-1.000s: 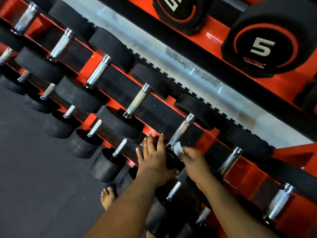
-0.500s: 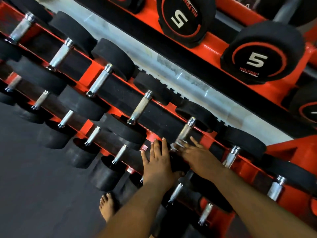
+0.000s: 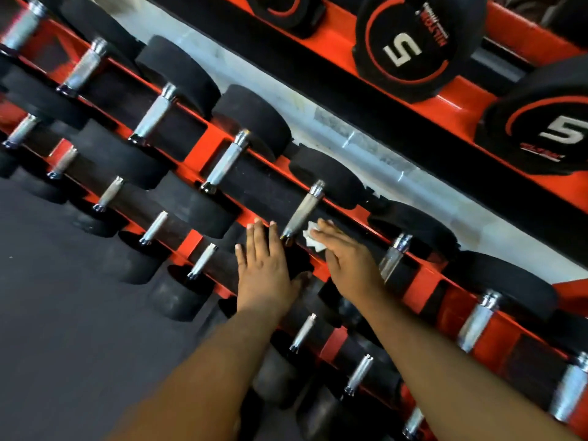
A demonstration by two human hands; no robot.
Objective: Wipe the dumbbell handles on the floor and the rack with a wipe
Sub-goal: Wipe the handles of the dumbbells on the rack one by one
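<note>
Head view, rack (image 3: 203,144) w/ two rows of dumbbells. Left hand (image 3: 265,268), fingers straight, rests flat on a black dumbbell head just left of a chrome handle (image 3: 302,211). Right hand (image 3: 346,259) presses a white wipe (image 3: 313,238) on the rack just right of that handle. Dark floor (image 3: 63,329) at left.

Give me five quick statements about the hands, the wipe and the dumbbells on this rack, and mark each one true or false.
1. The right hand has a white crumpled wipe under its fingers. True.
2. The left hand grips a chrome dumbbell handle. False: it lies flat, fingers straight, on a black round dumbbell head beside that handle.
3. The wipe is wrapped around the handle. False: it sits just right of the handle.
4. The orange metal rack holds dumbbells in more than one row. True.
5. The black weights at top right read 10. False: each black weight marked 5 shows that number.
</note>
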